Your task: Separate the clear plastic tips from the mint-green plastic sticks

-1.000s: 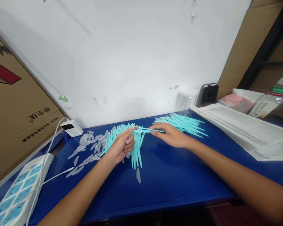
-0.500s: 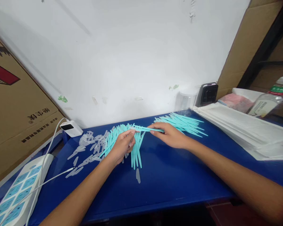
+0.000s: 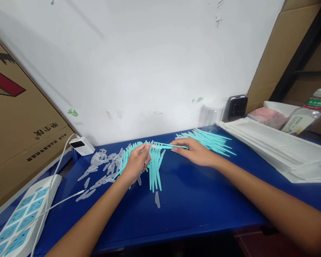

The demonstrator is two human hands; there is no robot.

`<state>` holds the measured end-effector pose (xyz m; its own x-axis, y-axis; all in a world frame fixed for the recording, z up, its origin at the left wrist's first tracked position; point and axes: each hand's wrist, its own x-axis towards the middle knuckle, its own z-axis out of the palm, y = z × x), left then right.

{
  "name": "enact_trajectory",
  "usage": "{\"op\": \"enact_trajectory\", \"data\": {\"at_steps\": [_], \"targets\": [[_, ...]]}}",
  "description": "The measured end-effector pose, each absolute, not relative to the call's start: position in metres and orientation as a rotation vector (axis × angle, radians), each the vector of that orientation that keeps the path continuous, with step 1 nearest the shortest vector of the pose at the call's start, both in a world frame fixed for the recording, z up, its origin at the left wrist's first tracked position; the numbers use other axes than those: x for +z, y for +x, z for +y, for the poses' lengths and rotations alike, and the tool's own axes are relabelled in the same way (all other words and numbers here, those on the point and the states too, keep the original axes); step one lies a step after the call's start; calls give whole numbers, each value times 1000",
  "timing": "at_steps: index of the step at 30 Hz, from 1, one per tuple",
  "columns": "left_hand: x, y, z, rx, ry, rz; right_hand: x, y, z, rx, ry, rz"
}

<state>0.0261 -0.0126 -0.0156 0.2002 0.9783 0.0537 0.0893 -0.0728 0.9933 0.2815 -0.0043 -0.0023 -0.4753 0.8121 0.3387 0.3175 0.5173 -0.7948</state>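
Observation:
My right hand (image 3: pixel 194 151) is closed on a few slim turquoise sticks (image 3: pixel 167 146), which look like eyebrow razors and point left. At their left ends, the thumb and fingers of my left hand (image 3: pixel 137 160) pinch a tip; whether a clear cover is also between them, I cannot tell. Beneath and beside my left hand lies a pile of the same razors (image 3: pixel 154 171), partly hidden by it. Translucent blade covers (image 3: pixel 112 166) are scattered to the left, and a single cover (image 3: pixel 157 200) lies nearer the front. Behind my right hand is another pile of razors (image 3: pixel 207 141).
On the blue table (image 3: pixel 192 207), a white power strip (image 3: pixel 29 214) and cable are at left, near a small white device (image 3: pixel 82 145). A clear jar (image 3: pixel 212 116) and a dark phone-like object (image 3: pixel 237 107) stand at the back. White bags (image 3: pixel 280 150) and a bottle (image 3: pixel 307 110) are right.
Both hands stay almost in place, with the razors still held between them. My left fingers have shifted slightly left at the tips, and the view has moved a little.

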Motion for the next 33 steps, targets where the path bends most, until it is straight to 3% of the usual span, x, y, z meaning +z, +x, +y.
{"op": "enact_trajectory", "data": {"at_steps": [6,25,30,33], "targets": [[-18,25,-12,1034,1645,1123,-4,278,-6,887,-892,-2022],[-16,26,-14,1017,1605,1094,1,280,-8,895,-923,-2036],[-10,21,-13,1019,1431,1089,5,296,3,776,-1055,-2010],[-10,17,-10,987,1294,1086,1,311,17,495,-1204,-2119]]}}
